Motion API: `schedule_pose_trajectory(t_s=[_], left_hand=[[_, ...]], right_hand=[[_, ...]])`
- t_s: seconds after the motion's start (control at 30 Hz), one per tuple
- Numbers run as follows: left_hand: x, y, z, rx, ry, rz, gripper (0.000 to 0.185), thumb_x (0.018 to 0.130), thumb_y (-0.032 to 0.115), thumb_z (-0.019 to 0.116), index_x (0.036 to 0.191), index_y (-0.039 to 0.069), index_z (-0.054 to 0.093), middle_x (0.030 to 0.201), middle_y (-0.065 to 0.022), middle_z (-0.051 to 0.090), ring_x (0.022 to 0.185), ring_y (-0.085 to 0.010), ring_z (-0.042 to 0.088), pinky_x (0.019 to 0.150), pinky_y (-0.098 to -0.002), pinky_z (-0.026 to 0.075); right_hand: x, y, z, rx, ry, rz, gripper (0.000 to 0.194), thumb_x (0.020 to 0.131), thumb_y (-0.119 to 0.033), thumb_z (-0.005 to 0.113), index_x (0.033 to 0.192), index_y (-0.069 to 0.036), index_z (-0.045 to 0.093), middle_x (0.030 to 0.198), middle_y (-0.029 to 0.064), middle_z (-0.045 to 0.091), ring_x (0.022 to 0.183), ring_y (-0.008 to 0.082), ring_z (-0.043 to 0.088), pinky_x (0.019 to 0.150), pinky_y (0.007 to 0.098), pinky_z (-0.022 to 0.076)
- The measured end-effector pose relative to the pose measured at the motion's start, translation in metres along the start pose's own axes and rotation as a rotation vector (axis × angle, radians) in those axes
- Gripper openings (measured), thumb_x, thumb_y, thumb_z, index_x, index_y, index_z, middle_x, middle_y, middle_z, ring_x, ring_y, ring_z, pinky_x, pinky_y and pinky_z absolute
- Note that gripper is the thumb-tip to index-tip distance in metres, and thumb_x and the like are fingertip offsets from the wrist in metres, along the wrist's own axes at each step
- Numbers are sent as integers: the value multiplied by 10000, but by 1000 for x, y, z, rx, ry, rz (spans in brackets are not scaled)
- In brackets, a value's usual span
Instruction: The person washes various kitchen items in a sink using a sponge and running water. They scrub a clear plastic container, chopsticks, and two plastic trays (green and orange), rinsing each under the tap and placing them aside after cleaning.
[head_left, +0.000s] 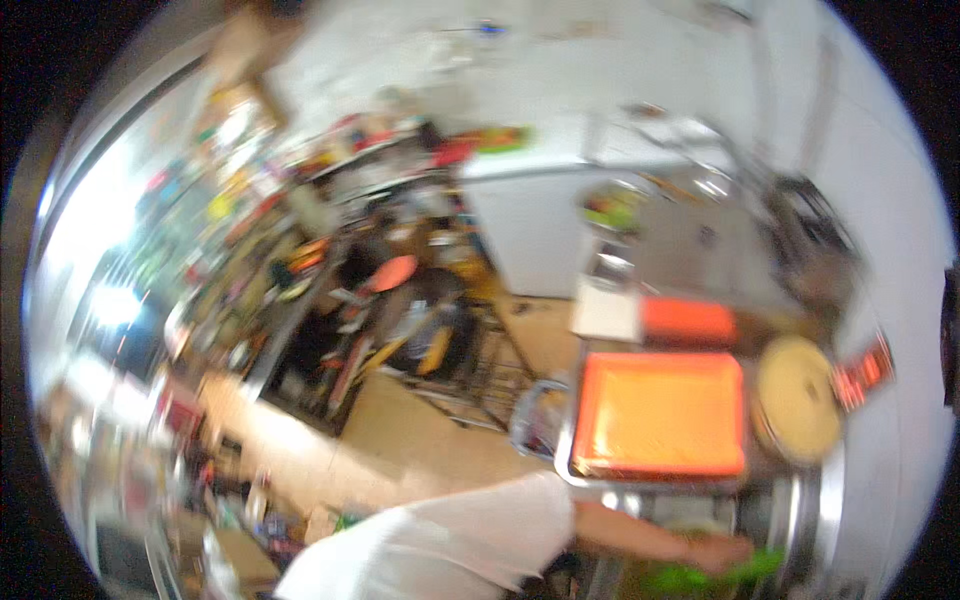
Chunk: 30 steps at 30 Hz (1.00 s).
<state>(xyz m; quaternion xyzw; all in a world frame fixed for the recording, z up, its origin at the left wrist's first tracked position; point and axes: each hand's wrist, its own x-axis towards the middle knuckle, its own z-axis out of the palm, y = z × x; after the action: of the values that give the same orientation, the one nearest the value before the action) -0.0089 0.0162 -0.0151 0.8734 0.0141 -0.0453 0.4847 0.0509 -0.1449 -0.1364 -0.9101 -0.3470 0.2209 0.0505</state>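
Strong blur covers the whole view. My left hand, at the end of a white sleeve, reaches across the lower right. It is at a bright green leafy vegetable, over what looks like a metal sink. The blur hides my fingers, so I cannot tell whether they grip the greens. My right hand is out of view. Just beyond my forearm, an orange rectangular tray rests on a metal surface. Right of it is a round tan board or lid.
A red box-like item and a white block stand behind the tray. Farther back is a bowl of greens. A dark wok with utensils sits at centre left, near a crowded shelf. A clear tub adjoins the tray.
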Motion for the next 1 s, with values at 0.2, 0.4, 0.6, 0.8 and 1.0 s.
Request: schedule_pose_trajectory(t_s=[0.2,0.4,0.6,0.8,1.0], left_hand=[[-12,46,-39,32,-50,142,428,883,305,490,1173,-11,500,1112,-195,549,1007,-337,545,855,-447,445],[11,24,-40,1,-2,151,412,884,323,498,1139,3,544,1077,-185,570,972,-319,554,839,-445,448],[76,1,9,-11,-30,300,401,886,342,507,1105,17,589,1041,-175,591,938,-302,563,824,-443,451],[170,-33,147,-83,-336,293,276,900,242,482,991,41,648,927,-145,632,792,-249,598,680,-404,493],[95,-121,37,-202,-61,11,252,892,218,491,1010,48,635,922,-129,625,789,-244,592,674,-402,497]], right_hand=[[11,-39,-126,-130,154,-17,375,830,-247,536,1108,3,564,1231,201,489,1099,353,479,960,433,359],[-3,-24,-218,-220,327,54,376,859,-206,497,1167,7,521,1228,200,502,1088,341,498,940,418,389],[-50,32,-286,-444,500,164,382,888,-165,457,1227,11,477,1225,199,515,1078,329,516,921,403,420],[-73,19,-283,-64,620,417,380,977,-250,359,1215,38,433,1095,270,558,1020,381,537,867,421,420],[-49,-72,-299,50,440,216,372,977,-246,390,1257,-4,434,1088,253,580,1028,347,549,876,397,420]])
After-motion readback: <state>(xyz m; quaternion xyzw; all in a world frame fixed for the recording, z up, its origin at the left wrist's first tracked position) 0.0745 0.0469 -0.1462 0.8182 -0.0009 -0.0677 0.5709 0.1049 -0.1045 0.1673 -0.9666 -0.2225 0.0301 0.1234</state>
